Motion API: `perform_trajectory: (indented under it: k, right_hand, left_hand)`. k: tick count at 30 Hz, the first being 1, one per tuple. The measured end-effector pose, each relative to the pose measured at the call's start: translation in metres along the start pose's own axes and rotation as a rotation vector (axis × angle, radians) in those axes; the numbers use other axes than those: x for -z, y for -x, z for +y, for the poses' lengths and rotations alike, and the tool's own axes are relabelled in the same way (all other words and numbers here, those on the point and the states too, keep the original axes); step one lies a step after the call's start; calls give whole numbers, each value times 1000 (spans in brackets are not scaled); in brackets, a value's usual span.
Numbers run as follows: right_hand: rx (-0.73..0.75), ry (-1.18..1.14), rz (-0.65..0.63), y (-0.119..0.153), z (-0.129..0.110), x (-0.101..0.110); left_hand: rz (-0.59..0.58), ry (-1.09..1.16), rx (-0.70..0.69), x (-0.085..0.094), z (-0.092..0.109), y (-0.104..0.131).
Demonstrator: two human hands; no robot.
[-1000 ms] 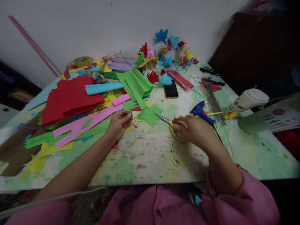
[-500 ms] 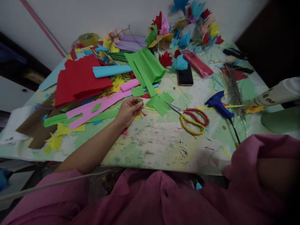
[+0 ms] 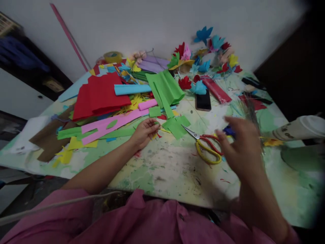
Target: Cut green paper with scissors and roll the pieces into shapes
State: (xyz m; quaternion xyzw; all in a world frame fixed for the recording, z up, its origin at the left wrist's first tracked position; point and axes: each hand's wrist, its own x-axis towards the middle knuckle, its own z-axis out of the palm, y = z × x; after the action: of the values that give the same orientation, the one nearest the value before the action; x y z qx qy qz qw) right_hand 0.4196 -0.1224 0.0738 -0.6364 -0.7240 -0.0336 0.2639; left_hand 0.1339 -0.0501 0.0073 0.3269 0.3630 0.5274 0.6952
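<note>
My left hand (image 3: 146, 133) pinches a small piece of green paper (image 3: 156, 123), mostly hidden by the fingertips. Just right of it lie cut green paper pieces (image 3: 177, 128) on the table. Scissors with one red and one yellow handle (image 3: 203, 144) rest there with their tip touching the green pieces. My right hand (image 3: 241, 145), smeared by motion, hovers right of the scissors with thumb and fingers apart and nothing visible in them. Behind it shows a bit of the blue glue gun (image 3: 229, 131), otherwise covered by the hand.
Red paper (image 3: 104, 95), a pink strip (image 3: 122, 122), a blue roll (image 3: 132, 89) and a green sheet (image 3: 167, 88) are piled at left and centre. Paper flowers (image 3: 198, 87), a phone (image 3: 203, 100) and thin wires (image 3: 250, 108) lie behind. A white bottle (image 3: 291, 128) lies at right.
My right hand has come into view from the right and now reaches over the glue gun. The left hand keeps its pinch on the green paper. The camera view has tilted up slightly.
</note>
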Motion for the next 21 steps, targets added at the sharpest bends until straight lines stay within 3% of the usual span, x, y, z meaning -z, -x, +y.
perform_trajectory:
  k: [4,7,16,21]
  right_hand:
    - [-80,98,-220,10,3,-40]
    - [-82,106,-316,17,5,-55]
    - [-106,100,-360,15,2,-48]
    - [-160,-106,-207,20,-4,-45]
  left_hand:
    - [-2,68,59,-3,1,3]
    - [14,107,90,-3,0,3]
    - [11,205,109,-6,0,3]
    - [3,218,153,-6,0,5]
